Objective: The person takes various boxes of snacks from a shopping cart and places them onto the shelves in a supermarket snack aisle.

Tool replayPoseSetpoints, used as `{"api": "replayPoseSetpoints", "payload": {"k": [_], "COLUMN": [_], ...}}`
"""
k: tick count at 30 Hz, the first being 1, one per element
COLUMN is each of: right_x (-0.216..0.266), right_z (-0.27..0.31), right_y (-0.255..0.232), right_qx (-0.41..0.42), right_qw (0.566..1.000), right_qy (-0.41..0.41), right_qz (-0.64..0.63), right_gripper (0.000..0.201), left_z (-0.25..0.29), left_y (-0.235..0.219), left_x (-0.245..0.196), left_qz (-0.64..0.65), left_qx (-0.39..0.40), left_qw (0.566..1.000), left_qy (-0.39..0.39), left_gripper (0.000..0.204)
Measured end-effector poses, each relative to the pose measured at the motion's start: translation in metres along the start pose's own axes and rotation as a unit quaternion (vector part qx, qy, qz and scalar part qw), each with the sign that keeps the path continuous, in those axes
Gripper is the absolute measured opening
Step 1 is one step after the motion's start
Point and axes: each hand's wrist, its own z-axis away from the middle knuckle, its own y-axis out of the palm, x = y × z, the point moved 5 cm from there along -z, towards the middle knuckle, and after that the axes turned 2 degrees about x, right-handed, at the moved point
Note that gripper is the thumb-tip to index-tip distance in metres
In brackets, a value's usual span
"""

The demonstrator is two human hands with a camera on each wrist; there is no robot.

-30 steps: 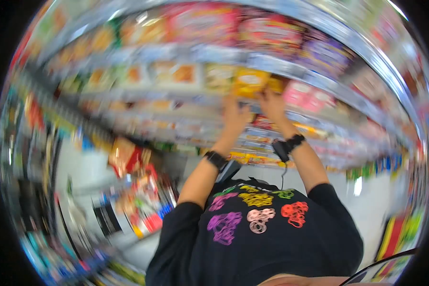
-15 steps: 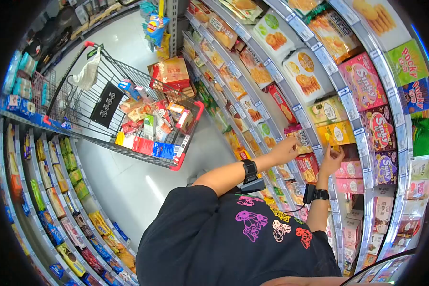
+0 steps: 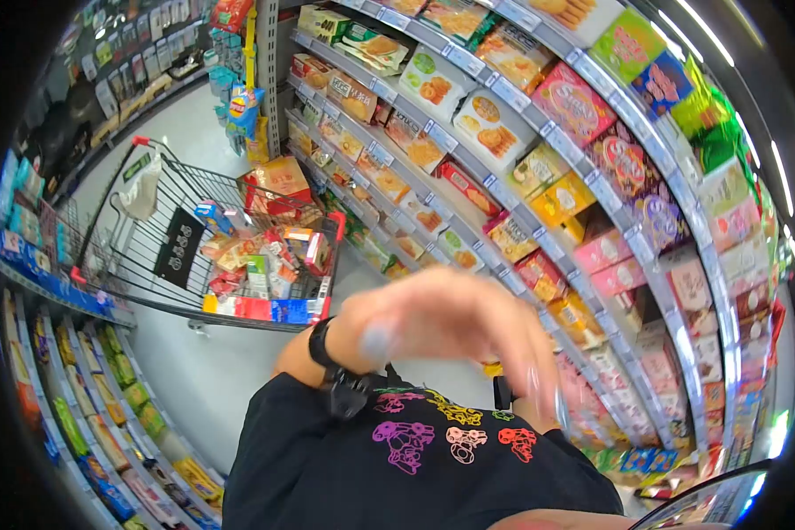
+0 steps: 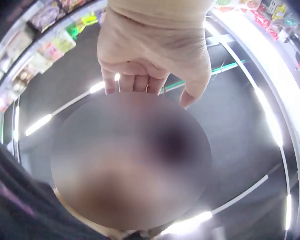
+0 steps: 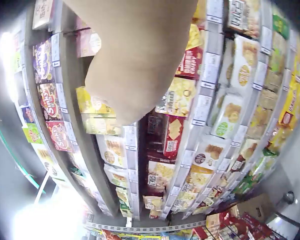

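Large and blurred, my left hand point(image 3: 442, 314) is raised close to the head camera, in front of my chest. In the left wrist view the same left hand point(image 4: 152, 55) has loosely bent fingers and holds nothing. My right hand point(image 5: 135, 75) is at the snack shelves in the right wrist view, its fingers out of sight behind the palm; the left hand hides it in the head view. A yellow box point(image 3: 561, 199) sits on the shelf beside a pale green box point(image 3: 539, 168) and above pink boxes point(image 3: 609, 261).
Shelves of packaged biscuits point(image 3: 495, 128) rise along the right. A shopping cart point(image 3: 199, 309) holding several packages stands to the left, with a red carton point(image 3: 283, 181) behind it. Another snack shelf point(image 3: 106, 380) runs along the lower left. Chip bags point(image 3: 243, 110) hang at the shelf end.
My left hand has moved away from the shelf and up toward the head camera. The right hand, earlier at the yellow box, is now hidden in the head view. The view has turned somewhat.
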Motion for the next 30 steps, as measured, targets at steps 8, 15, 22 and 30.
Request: {"api": "replayPoseSetpoints", "payload": {"k": [8, 15, 22, 30], "right_x": [0.052, 0.092, 0.166, 0.355], "right_z": [0.178, 0.243, 0.215, 0.175], "right_y": [0.039, 0.040, 0.103, 0.256], "right_qx": [0.107, 0.176, 0.147, 0.219], "right_qw": [0.989, 0.968, 0.968, 0.960], "right_qy": [0.075, 0.159, 0.169, -0.054], "right_qz": [-0.075, -0.083, -0.114, -0.165], "right_gripper": [0.009, 0.008, 0.012, 0.017], "left_z": [0.004, -0.002, -0.002, 0.007], "left_y": [0.143, 0.192, 0.244, 0.304], "left_x": [-0.002, -0.044, -0.156, -0.311], "left_qz": [0.180, 0.148, 0.071, -0.065], "left_qx": [-0.067, -0.068, -0.092, -0.088], "left_qw": [0.978, 0.987, 0.992, 0.993], "left_qy": [0.080, 0.022, -0.040, 0.033], "left_gripper": [0.042, 0.033, 0.032, 0.028]}}
